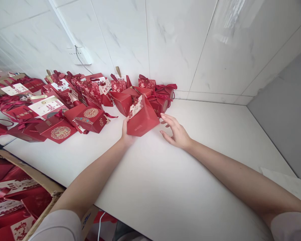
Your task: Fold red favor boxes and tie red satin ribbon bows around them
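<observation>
A red paper gift box [144, 118] with a white printed panel is tilted above the white table. My left hand [127, 133] grips it from the left and below, with the fingers partly hidden behind the box. To its right, my right hand [177, 134] is apart from the box, fingers spread and holding nothing. Just behind stand more red gift boxes with ribbons, among them a dark red one [162, 102] and a flap-topped one [122, 100].
Many red gift boxes [61, 129] crowd the table's left and back, against the tiled wall [173, 43]. A cardboard carton [37, 175] full of similar boxes stands at the lower left. A socket with a cable [81, 56] is on the wall. White paper [281, 179] lies at the right edge.
</observation>
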The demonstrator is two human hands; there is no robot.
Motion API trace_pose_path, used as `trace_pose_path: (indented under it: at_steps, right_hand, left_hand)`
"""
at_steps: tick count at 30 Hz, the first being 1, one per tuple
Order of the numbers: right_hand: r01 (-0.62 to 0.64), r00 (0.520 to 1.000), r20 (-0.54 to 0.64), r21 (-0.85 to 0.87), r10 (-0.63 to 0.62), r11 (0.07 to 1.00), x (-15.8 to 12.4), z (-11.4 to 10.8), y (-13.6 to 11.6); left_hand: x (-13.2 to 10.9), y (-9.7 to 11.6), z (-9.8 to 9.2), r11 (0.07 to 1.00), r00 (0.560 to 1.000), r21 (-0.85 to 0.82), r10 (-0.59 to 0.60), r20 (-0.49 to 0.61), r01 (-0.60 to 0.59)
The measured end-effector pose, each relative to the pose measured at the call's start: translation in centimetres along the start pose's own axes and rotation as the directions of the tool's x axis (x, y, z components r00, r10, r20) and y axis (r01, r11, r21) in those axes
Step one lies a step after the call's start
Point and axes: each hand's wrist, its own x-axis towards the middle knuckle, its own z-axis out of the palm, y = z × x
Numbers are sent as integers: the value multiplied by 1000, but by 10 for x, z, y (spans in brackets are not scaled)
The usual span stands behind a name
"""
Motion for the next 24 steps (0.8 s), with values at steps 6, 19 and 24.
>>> trace_pose_path:
  at_steps: [6,19,24]
  right_hand:
    - [23,998,63,-3,-23,1000,-1,2,0]
    - [-22,994,110,-16,24,1000,-1,0,-2]
    - [-36,992,123,-17,38,999,-1,0,-3]
  left_hand:
    - [-5,2,1,988,983,-75,-126,135,137]
    - [-11,-6,11,996,955,-16,-76,285,84]
    - [-17,-3,21,956,963,263,61,264,-133]
